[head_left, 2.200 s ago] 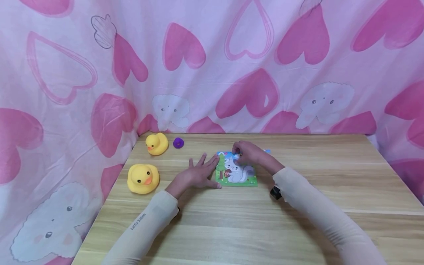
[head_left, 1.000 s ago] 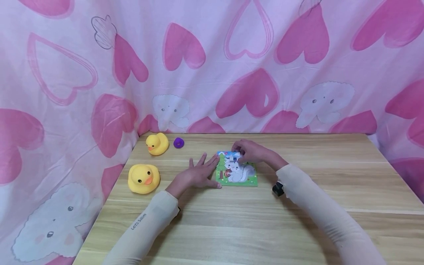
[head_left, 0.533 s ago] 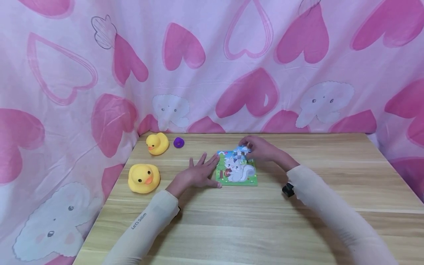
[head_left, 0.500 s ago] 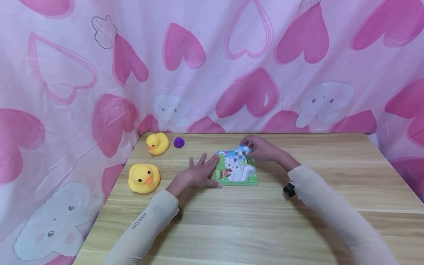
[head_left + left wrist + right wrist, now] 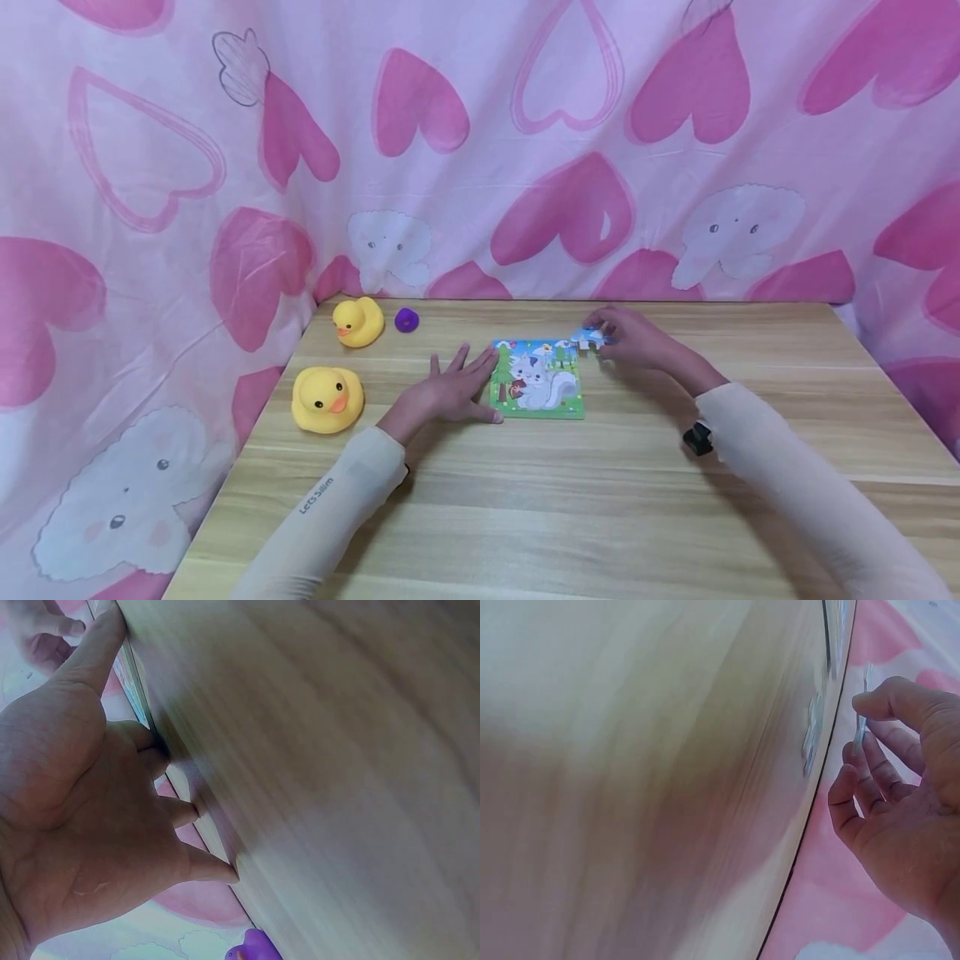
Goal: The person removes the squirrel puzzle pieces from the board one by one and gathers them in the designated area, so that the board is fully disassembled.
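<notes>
A square picture puzzle, showing a white squirrel on green grass under a blue sky, lies mid-table in the head view. My left hand rests at its left side with fingers spread, index fingertip and thumb right at the edge. The left wrist view shows that palm with fingertips down on the wood. To the right of the puzzle, my right hand pinches a small blue and white puzzle piece between thumb and fingers. Seen edge-on in the right wrist view, the thin piece is held above the table.
Two yellow rubber ducks and a small purple duck stand on the table's left side. In the right wrist view, flat pale pieces lie on the wood near the held one. A pink heart-patterned curtain hangs behind the table.
My right hand has lifted the piece from the puzzle's upper part and carried it right, past the puzzle's upper right corner. The left hand has stayed in place.
</notes>
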Available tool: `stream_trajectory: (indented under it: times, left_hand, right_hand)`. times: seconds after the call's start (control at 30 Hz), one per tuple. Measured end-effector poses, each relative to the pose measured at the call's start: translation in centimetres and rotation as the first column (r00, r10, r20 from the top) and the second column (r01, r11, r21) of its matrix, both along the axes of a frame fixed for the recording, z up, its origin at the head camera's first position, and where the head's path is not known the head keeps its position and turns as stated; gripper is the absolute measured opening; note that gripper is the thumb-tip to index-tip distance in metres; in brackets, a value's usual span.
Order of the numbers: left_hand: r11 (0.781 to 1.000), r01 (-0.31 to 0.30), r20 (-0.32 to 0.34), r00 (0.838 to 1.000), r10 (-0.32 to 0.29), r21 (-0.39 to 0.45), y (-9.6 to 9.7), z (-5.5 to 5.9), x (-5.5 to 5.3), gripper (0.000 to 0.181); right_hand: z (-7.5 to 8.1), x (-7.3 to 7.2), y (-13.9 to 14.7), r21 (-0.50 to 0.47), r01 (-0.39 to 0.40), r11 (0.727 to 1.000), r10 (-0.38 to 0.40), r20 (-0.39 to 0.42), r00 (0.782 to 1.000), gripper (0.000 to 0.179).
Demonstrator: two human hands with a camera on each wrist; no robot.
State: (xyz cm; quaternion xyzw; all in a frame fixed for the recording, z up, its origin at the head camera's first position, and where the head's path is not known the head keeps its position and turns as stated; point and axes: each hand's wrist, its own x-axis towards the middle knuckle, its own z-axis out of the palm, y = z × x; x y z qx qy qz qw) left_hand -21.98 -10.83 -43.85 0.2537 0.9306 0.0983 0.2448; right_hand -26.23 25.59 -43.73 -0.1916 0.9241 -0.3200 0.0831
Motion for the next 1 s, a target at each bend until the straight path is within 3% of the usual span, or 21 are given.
stream_trajectory:
  times: [0.37, 0.63, 1.0]
  left_hand:
    - [1.000, 0.004, -0.015, 1.000, -0.004, -0.005, 0.1, 0.0, 0.2, 0.112]
    - [1.000, 0.001, -0.001, 1.000, -0.001, 0.008, 0.1, 0.2, 0.0, 0.112]
    - [1.000, -0.001, 0.009, 1.000, 0.000, 0.007, 0.1, 0.4, 0.0, 0.111]
  right_hand:
    - [0.0, 1.2, 4.4, 0.057, 0.096, 0.994, -0.098, 0.030, 0.995, 0.047]
    - [-0.6, 1.3, 6.4, 0.091, 0.082, 0.992, -0.085, 0.028, 0.996, 0.046]
    - [-0.8, 0.9, 6.8, 0.121, 0.062, 0.991, -0.071, 0.069, 0.995, 0.044]
